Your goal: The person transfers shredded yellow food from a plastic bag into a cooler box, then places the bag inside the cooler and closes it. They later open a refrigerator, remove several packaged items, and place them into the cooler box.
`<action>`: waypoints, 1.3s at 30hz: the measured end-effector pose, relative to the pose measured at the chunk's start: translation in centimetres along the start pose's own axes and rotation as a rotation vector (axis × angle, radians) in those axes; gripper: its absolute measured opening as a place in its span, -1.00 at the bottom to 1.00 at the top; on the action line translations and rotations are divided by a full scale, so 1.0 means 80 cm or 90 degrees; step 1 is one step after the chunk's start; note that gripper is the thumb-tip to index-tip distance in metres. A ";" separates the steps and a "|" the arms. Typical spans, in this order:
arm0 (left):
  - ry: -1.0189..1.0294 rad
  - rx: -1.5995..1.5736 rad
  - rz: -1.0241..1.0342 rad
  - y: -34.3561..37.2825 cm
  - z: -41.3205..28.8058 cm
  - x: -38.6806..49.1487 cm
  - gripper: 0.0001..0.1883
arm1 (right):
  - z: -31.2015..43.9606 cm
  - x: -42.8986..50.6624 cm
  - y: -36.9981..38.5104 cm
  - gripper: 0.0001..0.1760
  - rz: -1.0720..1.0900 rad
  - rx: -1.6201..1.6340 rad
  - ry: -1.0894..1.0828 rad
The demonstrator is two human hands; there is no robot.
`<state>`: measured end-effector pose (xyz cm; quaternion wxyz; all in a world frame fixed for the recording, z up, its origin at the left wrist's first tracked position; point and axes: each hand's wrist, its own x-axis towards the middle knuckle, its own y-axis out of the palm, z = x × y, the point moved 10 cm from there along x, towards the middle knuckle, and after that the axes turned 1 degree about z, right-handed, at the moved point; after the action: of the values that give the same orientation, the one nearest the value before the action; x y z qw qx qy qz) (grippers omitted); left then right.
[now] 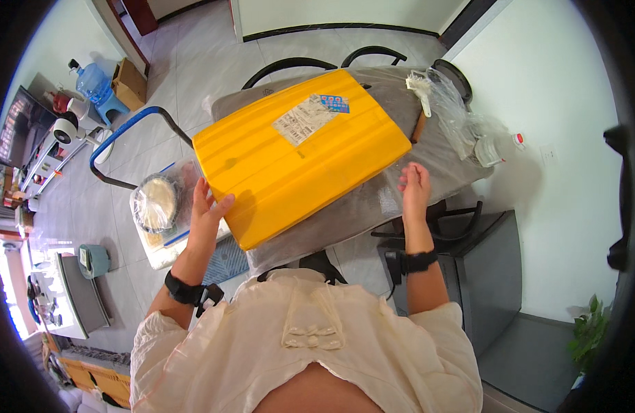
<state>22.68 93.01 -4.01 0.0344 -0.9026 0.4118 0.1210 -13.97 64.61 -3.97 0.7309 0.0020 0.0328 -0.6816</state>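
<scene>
A large box wrapped in yellow plastic (307, 180) lies aslant on the plastic-covered grey table (348, 211). Its top bears a white printed label (299, 124) and a blue sticker (335, 103). My left hand (206, 211) is at the box's left edge, fingers apart, thumb over the top face; whether it presses on the box cannot be made out. Just off the right corner, my right hand (415, 188) is loosely curled and apart from the box, with nothing visible in it. Black straps circle both wrists.
On the left, a trolley with a blue handle (124, 124) carries a plastic-wrapped round item (156, 204). A white brush (421, 93), clear plastic bags (452, 118) and a plastic bottle (493, 149) lie at the table's right. Black chairs (289, 64) border it; a grey cabinet (490, 268) stands at right.
</scene>
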 end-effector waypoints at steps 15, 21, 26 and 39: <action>0.037 -0.408 -0.022 -0.043 -0.113 0.033 -0.68 | -0.014 0.173 0.237 -0.54 0.326 -0.339 -0.210; 0.058 -0.440 0.007 -0.043 -0.127 0.045 -0.76 | -0.003 0.185 0.303 -0.48 0.237 -0.107 -0.238; 0.046 -0.412 -0.057 -0.034 -0.130 0.037 -0.73 | 0.037 0.182 0.299 -0.66 0.308 -0.083 -0.336; 0.020 -0.435 -0.018 -0.049 -0.111 0.048 -0.71 | 0.003 0.113 0.326 -0.54 0.521 -0.561 -0.321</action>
<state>29.76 91.30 3.50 -0.2748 -0.8694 0.3351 0.2374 12.67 57.46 -5.32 0.8491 -0.4458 0.1332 -0.2503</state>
